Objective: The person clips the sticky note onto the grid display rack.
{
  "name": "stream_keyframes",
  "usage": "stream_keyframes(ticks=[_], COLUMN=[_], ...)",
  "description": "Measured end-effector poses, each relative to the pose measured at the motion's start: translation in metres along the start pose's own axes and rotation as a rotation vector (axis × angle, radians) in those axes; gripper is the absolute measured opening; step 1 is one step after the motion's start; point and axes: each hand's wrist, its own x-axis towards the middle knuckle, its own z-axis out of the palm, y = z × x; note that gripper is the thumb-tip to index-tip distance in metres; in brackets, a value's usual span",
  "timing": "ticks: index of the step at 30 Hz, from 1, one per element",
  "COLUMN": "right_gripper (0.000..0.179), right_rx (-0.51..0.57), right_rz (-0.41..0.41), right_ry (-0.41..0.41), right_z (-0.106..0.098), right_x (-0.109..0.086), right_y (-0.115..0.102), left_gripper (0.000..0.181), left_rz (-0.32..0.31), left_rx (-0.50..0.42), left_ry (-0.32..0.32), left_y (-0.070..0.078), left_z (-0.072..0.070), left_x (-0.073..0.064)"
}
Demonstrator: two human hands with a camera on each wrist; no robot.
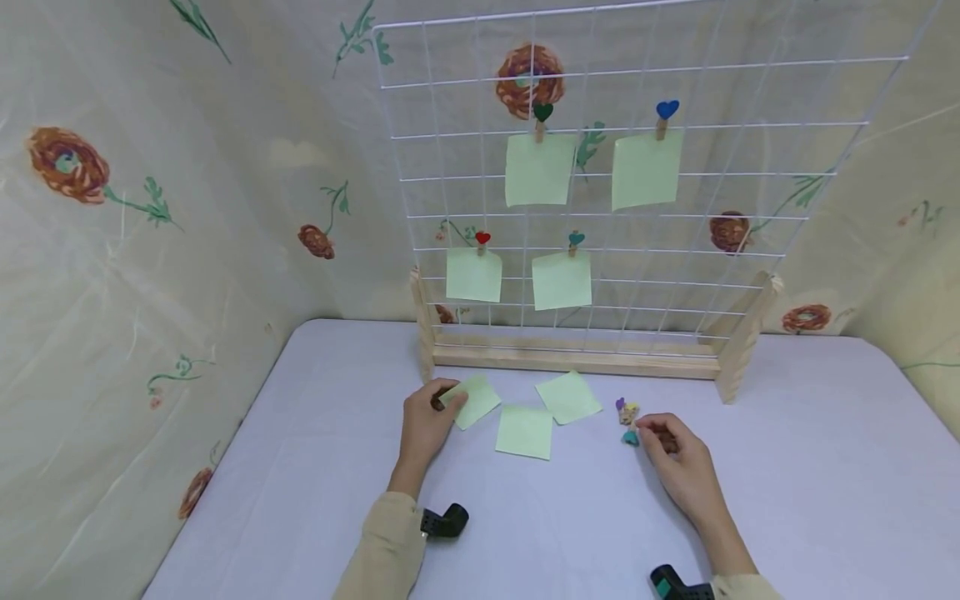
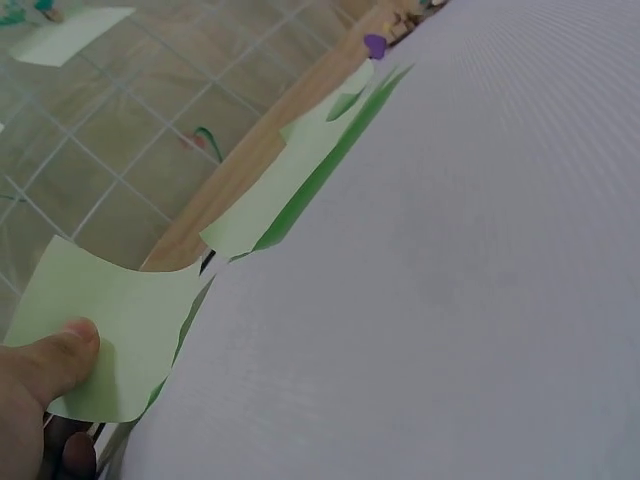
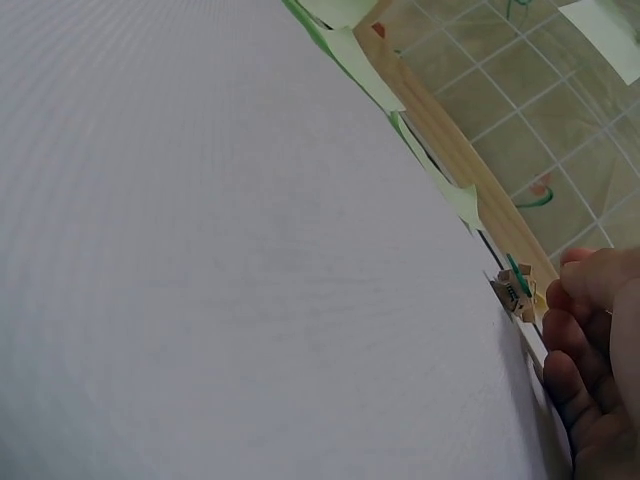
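Observation:
My left hand (image 1: 429, 423) pinches a light green sticky note (image 1: 477, 402) between thumb and fingers, low over the table; the thumb (image 2: 70, 360) lies across its face in the left wrist view. Two more notes, a front one (image 1: 523, 432) and a rear one (image 1: 570, 397), lie to its right. At the small pile of mini clothespins (image 1: 627, 413), my right hand (image 1: 681, 462) has its thumb and forefinger together on a wooden mini clothespin with a teal heart (image 1: 631, 437). Its wooden part is mostly hidden by the fingertips. The right wrist view shows the clothespins (image 3: 515, 290) beside the fingertips.
A white wire grid (image 1: 637, 250) stands in a wooden base (image 1: 577, 359) at the back of the table (image 1: 337, 367). Heart clothespins hold notes on it: two upper (image 1: 540, 171) (image 1: 647, 171), two lower (image 1: 474, 277) (image 1: 562, 282). Floral cloth (image 1: 247, 167) hangs around.

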Motion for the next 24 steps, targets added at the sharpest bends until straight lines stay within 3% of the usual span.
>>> stream_keyframes(ticks=[8,17,24], right_gripper=[0.02,0.034,0.034], right_rx=[-0.047,-0.098,-0.151], right_rz=[-0.092,-0.221,-0.285], right_ry=[0.012,0.0,-0.015], right_z=[0.0011,0.0035,0.0047], right_x=[0.0006,0.0021,0.0027], right_y=[0.0035,0.0061,0.0069], left_gripper=[0.02,0.031,0.031], left_rz=[-0.056,-0.128,-0.153], left_rx=[-0.046,-0.146,-0.167], left_ry=[0.047,0.092,0.086], left_y=[-0.0032,0.0004,0.0024], left_z=[0.0005,-0.0014,-0.0022], left_x=[0.0019,0.0015,0.0015])
